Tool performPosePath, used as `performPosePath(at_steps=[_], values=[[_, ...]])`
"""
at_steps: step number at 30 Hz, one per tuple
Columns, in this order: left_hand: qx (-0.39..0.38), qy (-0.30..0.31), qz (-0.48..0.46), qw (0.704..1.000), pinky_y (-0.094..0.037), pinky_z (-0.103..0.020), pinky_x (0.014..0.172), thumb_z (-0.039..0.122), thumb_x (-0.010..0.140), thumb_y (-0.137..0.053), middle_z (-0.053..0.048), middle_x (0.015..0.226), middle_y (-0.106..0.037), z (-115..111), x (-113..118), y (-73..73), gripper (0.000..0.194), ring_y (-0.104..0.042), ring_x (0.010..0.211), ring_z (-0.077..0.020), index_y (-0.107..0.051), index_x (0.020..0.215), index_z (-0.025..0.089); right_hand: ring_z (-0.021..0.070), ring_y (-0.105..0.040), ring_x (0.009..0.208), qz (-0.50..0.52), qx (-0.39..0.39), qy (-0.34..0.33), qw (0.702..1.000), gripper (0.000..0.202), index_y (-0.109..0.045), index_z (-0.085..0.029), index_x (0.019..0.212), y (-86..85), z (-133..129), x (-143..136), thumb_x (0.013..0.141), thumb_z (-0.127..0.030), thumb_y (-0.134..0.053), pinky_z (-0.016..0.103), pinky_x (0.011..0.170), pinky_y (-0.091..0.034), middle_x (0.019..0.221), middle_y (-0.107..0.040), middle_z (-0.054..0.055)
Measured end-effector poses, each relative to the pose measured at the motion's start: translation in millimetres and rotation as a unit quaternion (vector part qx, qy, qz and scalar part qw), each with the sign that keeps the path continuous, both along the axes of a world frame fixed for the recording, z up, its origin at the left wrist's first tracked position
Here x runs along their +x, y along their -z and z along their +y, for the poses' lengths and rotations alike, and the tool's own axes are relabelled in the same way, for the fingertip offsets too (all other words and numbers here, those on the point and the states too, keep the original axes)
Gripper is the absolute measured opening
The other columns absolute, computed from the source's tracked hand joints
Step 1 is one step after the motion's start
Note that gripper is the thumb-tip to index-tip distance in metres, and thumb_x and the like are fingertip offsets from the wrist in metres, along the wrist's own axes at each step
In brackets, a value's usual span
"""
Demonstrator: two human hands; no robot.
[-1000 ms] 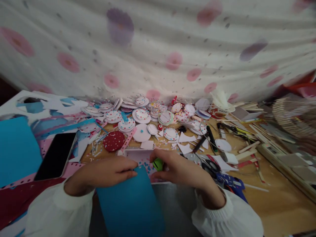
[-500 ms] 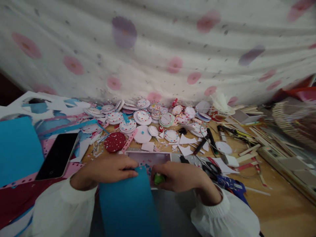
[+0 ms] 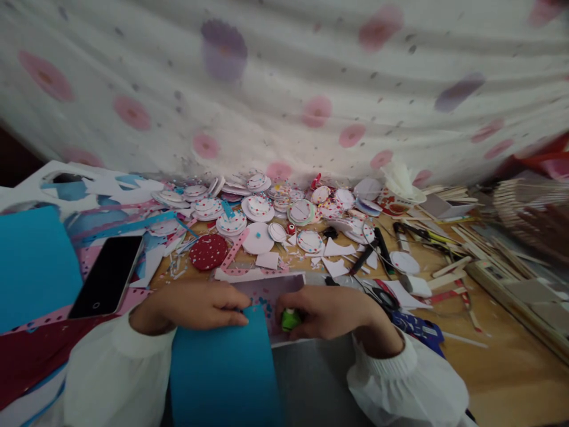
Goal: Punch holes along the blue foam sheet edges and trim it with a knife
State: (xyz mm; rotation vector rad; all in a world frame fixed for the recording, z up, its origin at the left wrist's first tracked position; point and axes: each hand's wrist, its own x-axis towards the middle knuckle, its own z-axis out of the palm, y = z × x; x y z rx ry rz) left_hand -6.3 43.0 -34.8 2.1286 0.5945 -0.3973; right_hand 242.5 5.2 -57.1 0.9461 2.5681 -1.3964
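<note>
A blue sheet hangs down toward me, its upper edge pinched in my left hand. Small holes or dots show near that edge. My right hand has its fingers closed round a small green tool, just right of the sheet's corner. Both hands are over a shallow white box, inside which lie small blue and pink bits. The fingertips of my right hand are partly hidden behind the tool.
A phone and another blue sheet lie at left. Stacked paper discs line the back by a patterned curtain. Scissors, a blue glue gun, wooden sticks and a paper bowl are at right.
The green tool and my right hand have shifted slightly right, away from the blue sheet's corner. The sheet has moved a little left, and more of the bits in the box show.
</note>
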Motion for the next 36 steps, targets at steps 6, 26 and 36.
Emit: performPosePath(at_steps=[6,26,36], values=[[0.007,-0.009,0.016,1.000,-0.038,-0.021,0.062,0.038,0.092,-0.038,0.000,0.072,-0.052,3.1,0.1,0.8,0.028,-0.052,0.068,-0.0141,-0.044,0.073,0.018,0.0126,-0.060,0.070,0.018,-0.041,0.019,0.999,0.025,-0.062,-0.018,0.107,-7.5,-1.2,-0.9,0.082,-0.020,-0.064,0.020,0.060,-0.044,0.082,-0.066,0.000],[0.028,-0.027,-0.023,0.999,-0.033,-0.023,0.054,0.041,0.093,-0.043,0.002,0.063,-0.049,-1.6,-5.5,-2.8,0.034,-0.050,0.059,-0.0134,-0.045,0.068,0.018,0.0143,-0.059,0.084,0.151,-0.093,0.110,0.978,0.021,-0.052,-0.019,0.108,-7.0,-8.6,-10.8,0.090,-0.027,-0.057,0.025,0.071,-0.048,0.095,-0.061,0.003],[0.034,-0.025,-0.024,0.999,-0.031,-0.024,0.053,0.041,0.092,-0.044,0.002,0.061,-0.046,-2.2,-5.3,-4.6,0.034,-0.048,0.058,-0.0130,-0.045,0.066,0.018,0.0148,-0.061,0.084,0.176,-0.135,0.131,0.966,0.021,-0.046,-0.018,0.109,-9.3,-10.9,-10.7,0.092,-0.026,-0.056,0.025,0.068,-0.047,0.092,-0.061,0.002]])
